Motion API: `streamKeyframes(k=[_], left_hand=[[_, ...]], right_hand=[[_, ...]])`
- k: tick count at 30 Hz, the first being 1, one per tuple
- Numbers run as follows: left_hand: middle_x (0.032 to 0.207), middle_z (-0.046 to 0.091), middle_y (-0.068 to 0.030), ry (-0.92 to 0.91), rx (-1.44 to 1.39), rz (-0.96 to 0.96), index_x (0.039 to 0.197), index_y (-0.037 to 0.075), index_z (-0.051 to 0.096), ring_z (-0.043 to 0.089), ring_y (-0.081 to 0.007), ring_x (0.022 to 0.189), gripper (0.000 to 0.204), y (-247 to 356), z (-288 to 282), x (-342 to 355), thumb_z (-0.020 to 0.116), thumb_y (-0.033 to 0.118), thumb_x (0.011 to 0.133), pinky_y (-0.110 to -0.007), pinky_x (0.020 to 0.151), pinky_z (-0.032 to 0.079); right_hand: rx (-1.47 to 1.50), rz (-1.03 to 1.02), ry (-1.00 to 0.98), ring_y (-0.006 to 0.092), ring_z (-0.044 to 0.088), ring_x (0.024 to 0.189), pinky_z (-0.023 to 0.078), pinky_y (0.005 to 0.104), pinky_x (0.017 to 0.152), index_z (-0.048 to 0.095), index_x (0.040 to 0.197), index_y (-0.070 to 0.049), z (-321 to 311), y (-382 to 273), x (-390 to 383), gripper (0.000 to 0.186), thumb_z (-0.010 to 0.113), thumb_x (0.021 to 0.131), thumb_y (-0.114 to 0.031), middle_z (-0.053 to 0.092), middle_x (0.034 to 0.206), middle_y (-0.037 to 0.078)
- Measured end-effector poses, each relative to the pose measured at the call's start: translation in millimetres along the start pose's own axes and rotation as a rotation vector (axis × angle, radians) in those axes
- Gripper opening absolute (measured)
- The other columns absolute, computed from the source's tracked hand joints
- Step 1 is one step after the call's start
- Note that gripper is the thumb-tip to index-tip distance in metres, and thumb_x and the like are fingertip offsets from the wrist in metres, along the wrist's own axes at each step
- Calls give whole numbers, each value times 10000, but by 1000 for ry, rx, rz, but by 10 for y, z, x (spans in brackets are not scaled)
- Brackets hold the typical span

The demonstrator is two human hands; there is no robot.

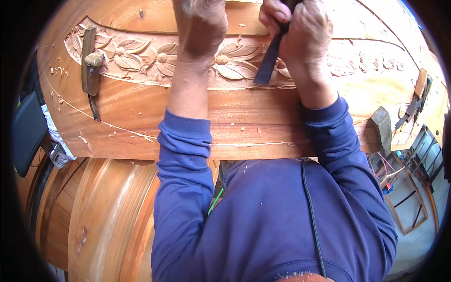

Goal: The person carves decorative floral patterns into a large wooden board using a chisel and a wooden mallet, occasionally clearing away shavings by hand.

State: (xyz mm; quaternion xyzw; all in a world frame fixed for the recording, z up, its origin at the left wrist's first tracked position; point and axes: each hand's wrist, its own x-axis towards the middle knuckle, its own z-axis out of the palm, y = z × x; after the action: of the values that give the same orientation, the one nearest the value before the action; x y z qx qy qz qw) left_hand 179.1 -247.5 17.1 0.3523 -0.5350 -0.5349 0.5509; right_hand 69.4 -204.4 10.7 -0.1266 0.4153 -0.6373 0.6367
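Observation:
A large wooden panel (253, 110) lies in front of me, with a carved band of flowers and leaves (127, 54) along it. My right hand (305, 35) is closed around a dark, flat-bladed chisel (268, 63). The blade slants down to the left, its wide end over the lower border of the carving. Its upper part runs between my fingers and out of the top edge. My left hand (202, 28) is raised above the carving, left of the chisel. It looks closed, but the top edge cuts off its fingers, so anything in them is hidden.
At the panel's left lies a wooden block (88, 61) beside a frayed, round-ended tool (94, 59). A dark grey stone-like block (383, 130) and several chisels (416, 101) lie at the right edge. Wood shavings (58, 71) are scattered about. Curved wooden pieces (105, 216) stand below left.

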Motion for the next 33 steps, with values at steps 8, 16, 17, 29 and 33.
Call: streamKeyframes(k=[8,16,17,29,33], left_hand=[[1264,675,-84,-335,-277,-20,1533,35,464,642,-143,1123,514,-199,-171,43,546,281,1089,-258,936,512],[1037,730,-56,-204,-454,-31,1321,53,576,674,-80,878,264,-298,-124,5,541,109,1065,-229,730,549],[1037,730,-56,-201,-450,-30,1321,53,576,674,-80,878,264,-344,-146,23,541,109,1065,-229,730,549],[1385,605,-115,-276,-197,88,1567,40,410,688,-148,1002,618,-218,-216,-48,523,414,1089,-275,837,554],[1605,437,-149,-314,-67,334,1573,6,396,564,-168,1267,603,-493,-90,74,512,365,1103,-299,1041,460]], right_hand=[[-36,-268,-151,49,420,501,330,203,442,551,967,-133,77,243,-30,416,441,1104,-510,469,710,-39],[-192,-232,-116,22,514,617,378,181,498,629,1159,-87,223,289,-139,387,436,1127,-421,599,849,-21],[-196,-247,-227,20,522,628,382,179,502,632,1177,-84,272,303,-140,393,436,1127,-421,608,862,-21],[-200,-198,-54,29,362,441,289,203,378,497,885,-132,-47,-40,-56,503,453,1071,-598,428,660,-44],[-176,-286,-57,29,351,438,265,200,380,521,906,-124,-94,75,-107,504,453,1072,-595,459,683,-34]])
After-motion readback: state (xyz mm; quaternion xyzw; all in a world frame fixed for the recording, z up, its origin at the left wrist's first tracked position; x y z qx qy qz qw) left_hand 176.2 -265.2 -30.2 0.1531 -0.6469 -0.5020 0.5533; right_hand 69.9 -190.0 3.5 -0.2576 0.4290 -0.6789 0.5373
